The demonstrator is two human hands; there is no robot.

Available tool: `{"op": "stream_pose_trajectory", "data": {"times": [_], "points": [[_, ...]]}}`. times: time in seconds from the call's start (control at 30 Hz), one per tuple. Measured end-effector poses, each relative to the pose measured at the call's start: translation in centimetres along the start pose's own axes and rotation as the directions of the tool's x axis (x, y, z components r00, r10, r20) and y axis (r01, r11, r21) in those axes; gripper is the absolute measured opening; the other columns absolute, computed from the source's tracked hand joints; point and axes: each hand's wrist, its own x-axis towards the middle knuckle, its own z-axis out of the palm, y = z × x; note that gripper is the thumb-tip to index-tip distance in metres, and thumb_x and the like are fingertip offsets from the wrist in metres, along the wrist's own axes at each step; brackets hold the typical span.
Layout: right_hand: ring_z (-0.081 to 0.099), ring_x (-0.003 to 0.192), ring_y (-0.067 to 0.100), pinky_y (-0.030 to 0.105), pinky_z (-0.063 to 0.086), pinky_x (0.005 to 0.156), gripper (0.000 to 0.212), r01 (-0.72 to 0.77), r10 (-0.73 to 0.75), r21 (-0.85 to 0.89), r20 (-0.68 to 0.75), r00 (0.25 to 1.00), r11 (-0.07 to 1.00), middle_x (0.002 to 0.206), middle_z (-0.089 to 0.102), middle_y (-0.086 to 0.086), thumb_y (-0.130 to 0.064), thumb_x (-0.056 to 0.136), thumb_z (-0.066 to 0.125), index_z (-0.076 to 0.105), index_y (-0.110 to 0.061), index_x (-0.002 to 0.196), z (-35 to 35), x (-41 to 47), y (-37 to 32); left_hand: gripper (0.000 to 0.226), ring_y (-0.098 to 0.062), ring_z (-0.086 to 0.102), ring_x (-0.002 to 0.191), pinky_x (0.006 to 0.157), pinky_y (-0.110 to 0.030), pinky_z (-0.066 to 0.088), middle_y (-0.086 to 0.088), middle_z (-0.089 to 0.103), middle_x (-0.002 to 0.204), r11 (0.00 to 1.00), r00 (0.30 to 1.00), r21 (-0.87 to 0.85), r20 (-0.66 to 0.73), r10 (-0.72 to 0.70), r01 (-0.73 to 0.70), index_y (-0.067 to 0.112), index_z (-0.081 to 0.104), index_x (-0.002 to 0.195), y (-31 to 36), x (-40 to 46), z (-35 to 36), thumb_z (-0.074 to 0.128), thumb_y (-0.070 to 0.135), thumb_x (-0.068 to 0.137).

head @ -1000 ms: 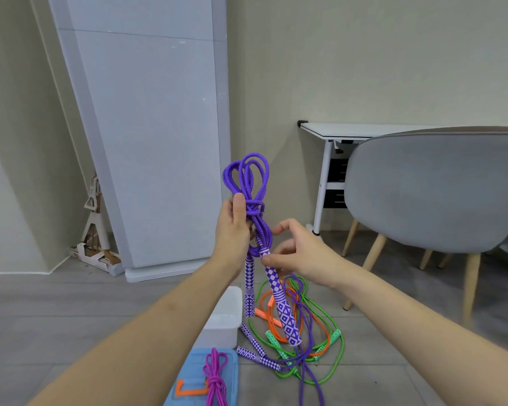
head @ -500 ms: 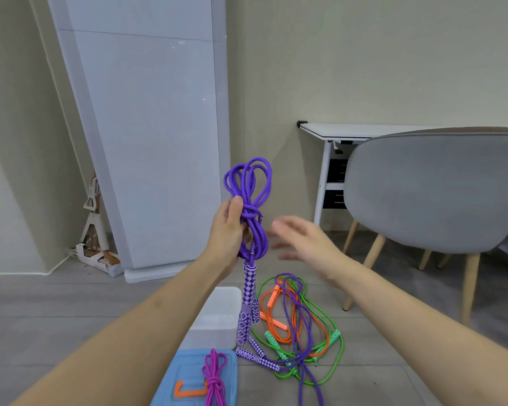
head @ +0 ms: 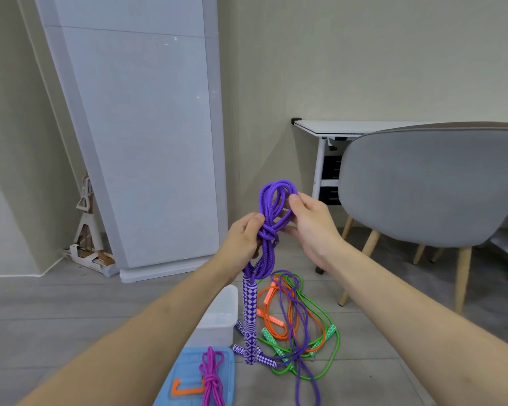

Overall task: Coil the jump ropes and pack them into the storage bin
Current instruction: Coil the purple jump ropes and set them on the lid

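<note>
A coiled, knotted purple jump rope hangs upright in front of me, its two checkered handles dangling below. My left hand grips the coil at the knot. My right hand holds the upper loops from the right side. On the floor below lies a tangle of loose ropes: orange, green and another purple one. A white storage bin stands left of the tangle. A coiled magenta rope lies on a blue lid near me.
A grey shell chair on wooden legs stands to the right, with a white desk behind it. A tall white panel leans on the wall at left, a small stand beside it. Grey floor spreads out to the left.
My right hand let go of the handle, swung out, then rose to take the top loops. Both handles now hang straight down. The coil has shifted a little to the right.
</note>
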Motion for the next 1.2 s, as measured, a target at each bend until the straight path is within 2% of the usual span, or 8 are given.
{"op": "stream_pose_trajectory", "data": {"times": [0.17,0.4,0.5,0.67,0.8,0.9,1.07,1.2], "points": [[0.069,0.106,0.030,0.049,0.052,0.103,0.033,-0.130,0.117,0.175,0.081,0.990,0.976,0.111,0.070,0.017,-0.024,0.110,0.044,0.062,0.001,0.124,0.9,-0.5,0.2,0.039,-0.018,0.033,0.055,0.056,-0.034,0.031,-0.002,0.040,0.060,0.993,0.996,0.121,0.083,-0.015,0.005,0.017,0.047,0.072,-0.3,-0.1,0.0,0.035,0.030,0.107],[0.065,0.078,0.024,0.039,0.056,0.079,0.020,-0.229,0.209,0.297,0.099,0.973,0.927,0.074,0.065,0.009,-0.022,0.103,0.060,0.066,-0.003,0.097,0.7,0.0,0.0,0.041,-0.014,0.036,0.061,0.059,-0.029,0.036,-0.001,0.043,0.068,0.998,0.971,0.050,0.238,-0.035,0.023,0.015,0.048,0.083,-0.3,-1.0,0.5,0.036,0.046,0.107],[0.068,0.073,0.022,0.037,0.057,0.077,0.024,-0.245,0.244,0.407,0.056,0.968,0.880,0.073,0.066,0.006,-0.024,0.104,0.058,0.061,-0.007,0.088,0.1,0.7,-0.5,0.060,-0.013,0.053,0.079,0.072,-0.029,0.044,-0.004,0.062,0.093,0.997,0.969,0.005,0.236,-0.073,0.074,0.011,0.058,0.112,-0.8,-1.2,0.6,0.052,0.067,0.092],[0.065,0.055,0.018,0.042,0.051,0.095,0.031,-0.261,0.268,0.542,0.067,0.961,0.799,0.064,0.064,0.004,-0.026,0.106,0.054,0.057,-0.006,0.083,-1.8,0.6,-0.8,0.079,-0.008,0.063,0.114,0.100,-0.029,0.051,0.001,0.062,0.128,0.986,0.921,0.103,0.354,-0.160,0.132,0.023,0.042,0.140,-3.4,-3.8,0.8,0.088,0.025,0.076],[0.051,0.048,0.016,0.037,0.053,0.078,0.027,-0.238,0.276,0.622,0.035,0.960,0.746,0.065,0.050,0.002,-0.025,0.104,0.058,0.053,-0.010,0.082,-2.3,1.1,-0.5,0.029,-0.015,0.061,0.079,0.087,-0.046,0.052,-0.005,0.065,0.089,0.973,0.942,0.191,0.282,-0.182,0.131,0.015,0.054,0.109,-4.8,-4.7,1.5,0.072,0.005,0.088],[0.043,0.047,0.015,0.032,0.053,0.066,0.028,-0.232,0.284,0.601,0.009,0.959,0.765,0.061,0.043,-0.001,-0.029,0.097,0.070,0.053,-0.015,0.079,-2.8,1.3,-0.4,0.006,-0.012,0.050,0.058,0.071,-0.041,0.048,0.004,0.054,0.065,0.975,0.965,0.168,0.192,-0.179,0.147,0.017,0.057,0.096,-4.7,-4.9,2.1,0.061,0.013,0.098],[0.028,0.042,0.014,0.029,0.046,0.056,0.039,-0.296,0.398,0.496,-0.112,0.910,0.816,0.052,0.026,-0.004,-0.017,0.090,0.077,0.044,-0.018,0.069,-4.3,1.4,0.9,0.042,-0.003,0.062,0.109,0.101,-0.042,0.049,0.017,0.068,0.116,0.866,0.954,0.499,0.256,-0.158,0.010,0.036,0.058,0.125,-6.5,-4.7,0.8,0.059,0.058,0.090],[0.021,0.040,0.013,0.027,0.040,0.052,0.037,-0.302,0.431,0.475,-0.190,0.882,0.826,0.049,0.022,-0.004,-0.004,0.091,0.058,0.037,-0.019,0.065,-5.2,1.7,1.0,0.026,-0.019,0.059,0.086,0.083,-0.044,0.051,0.003,0.063,0.092,0.727,0.942,0.685,0.272,-0.195,-0.047,0.031,0.050,0.096,-7.0,-4.4,0.4,0.055,0.056,0.096]]}}
